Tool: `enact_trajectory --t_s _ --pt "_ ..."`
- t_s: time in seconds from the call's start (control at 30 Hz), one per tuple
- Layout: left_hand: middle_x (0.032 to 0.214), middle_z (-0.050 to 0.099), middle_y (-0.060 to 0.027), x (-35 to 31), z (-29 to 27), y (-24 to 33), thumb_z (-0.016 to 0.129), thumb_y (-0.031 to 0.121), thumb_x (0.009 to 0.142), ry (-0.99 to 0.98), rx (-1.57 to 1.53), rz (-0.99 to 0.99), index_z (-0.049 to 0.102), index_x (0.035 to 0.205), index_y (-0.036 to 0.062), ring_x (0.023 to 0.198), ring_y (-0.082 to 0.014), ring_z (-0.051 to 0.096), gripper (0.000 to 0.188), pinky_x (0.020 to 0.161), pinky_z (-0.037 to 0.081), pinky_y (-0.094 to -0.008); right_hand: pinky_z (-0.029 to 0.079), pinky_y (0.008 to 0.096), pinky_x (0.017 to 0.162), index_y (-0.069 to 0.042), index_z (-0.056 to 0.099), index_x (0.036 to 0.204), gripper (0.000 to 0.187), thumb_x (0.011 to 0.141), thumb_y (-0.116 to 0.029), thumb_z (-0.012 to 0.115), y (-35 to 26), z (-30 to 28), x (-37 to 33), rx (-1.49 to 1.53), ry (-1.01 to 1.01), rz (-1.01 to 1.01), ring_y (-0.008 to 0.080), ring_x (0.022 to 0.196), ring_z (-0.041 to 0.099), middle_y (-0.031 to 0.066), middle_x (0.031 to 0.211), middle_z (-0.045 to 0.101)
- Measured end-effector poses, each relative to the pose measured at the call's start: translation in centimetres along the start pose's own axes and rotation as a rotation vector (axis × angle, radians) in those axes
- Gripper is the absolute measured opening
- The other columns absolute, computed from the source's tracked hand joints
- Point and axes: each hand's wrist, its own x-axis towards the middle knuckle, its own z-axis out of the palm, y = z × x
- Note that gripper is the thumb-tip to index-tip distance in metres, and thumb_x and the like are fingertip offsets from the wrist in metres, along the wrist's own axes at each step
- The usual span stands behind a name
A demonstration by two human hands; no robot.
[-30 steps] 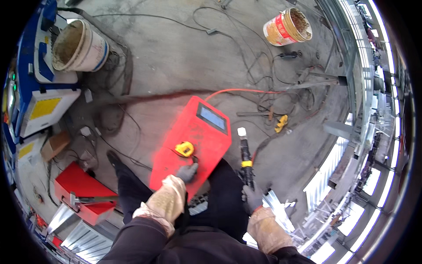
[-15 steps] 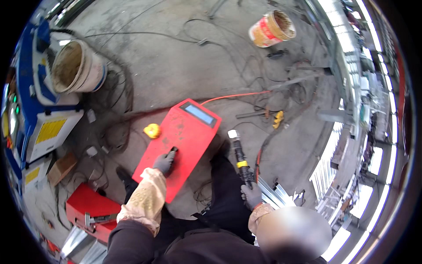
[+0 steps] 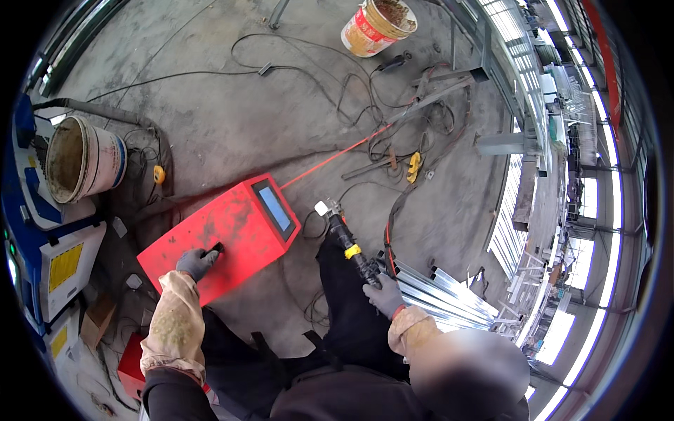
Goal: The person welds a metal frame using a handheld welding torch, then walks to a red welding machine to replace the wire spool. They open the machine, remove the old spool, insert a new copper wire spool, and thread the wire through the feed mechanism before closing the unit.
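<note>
Red case [image 3: 235,214], long axis forward-right, lies beneath our left fingers [image 3: 203,258], gripping its dark handle [image 3: 219,247]; our right fingers [image 3: 373,284] grip a black tool [image 3: 342,234].

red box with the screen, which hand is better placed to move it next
Likely the left hand: it grips the black handle atop the red box, while the right hand holds the black tool beside it.

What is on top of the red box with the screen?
On the red box are the left hand, dark smudges and, beside the hand, a small dark piece of unclear kind. The surface beneath the hand is covered.
</note>
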Motion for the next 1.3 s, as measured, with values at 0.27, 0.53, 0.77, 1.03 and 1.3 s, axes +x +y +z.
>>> enact_trajectory --t_s 0.27,0.53,0.77,1.03,1.3 --pt "0.105 0.071 -0.0175 -2.2 4.8 -0.9 0.058 0.062 0.086 -0.061 -0.041 -0.029 0.073 0.109 0.0098 0.104 -0.035 0.066 0.059 0.09 0.051 -0.0441 0.043 0.0337 0.047 -0.005 0.059 0.089 0.02 0.086 -0.022 0.069 -5.9 0.4 5.9 0.206 0.088 -0.006 0.0132 0.05 0.054 0.0011 0.059 0.055" --pt "0.106 0.068 -0.0173 -4.0 6.4 -2.1 0.067 0.042 0.086 0.301 -0.247 0.066 0.068 0.111 0.0074 0.102 -0.0354 0.064 0.043 0.09 0.049 -0.0447 0.048 0.0465 0.064 0.0 0.064 0.088 0.039 0.081 -0.038 0.07 -17.4 5.2 15.0 -0.155 0.179 -0.332 0.0337 0.065 0.064 0.0162 0.069 0.064" --pt "0.12 0.061 -0.0156 -14.7 12.7 -7.2 0.072 0.029 0.082 0.872 -0.353 0.013 0.061 0.12 0.0076 0.114 -0.0365 0.057 0.045 0.098 0.045 -0.0478 0.049 0.0459 0.071 -0.003 0.064 0.091 0.04 0.079 -0.041 0.068 -29.3 17.2 20.0 -0.494 0.188 -0.651 0.0335 0.078 0.067 0.0171 0.08 0.067" --pt "0.116 0.064 -0.0117 -29.4 21.0 -16.7 0.07 0.033 0.081 0.737 -0.321 -0.333 0.067 0.111 0.0082 0.115 -0.0334 0.056 0.039 0.102 0.041 -0.0467 0.05 0.0493 0.083 -0.005 0.064 0.102 0.043 0.079 -0.041 0.065 -35.2 30.4 21.2 -0.874 0.097 -0.819 0.0409 0.097 0.066 0.0228 0.096 0.069" --pt "0.103 0.066 -0.0069 -29.8 21.0 -20.3 0.068 0.036 0.082 0.743 -0.465 -0.41 0.069 0.102 0.0115 0.104 -0.0284 0.06 0.032 0.098 0.041 -0.0438 0.05 0.0495 0.085 -0.008 0.063 0.109 0.046 0.08 -0.044 0.065 -34.1 35.1 21.9 -1.095 0.033 -0.837 0.0412 0.102 0.065 0.0223 0.102 0.069"
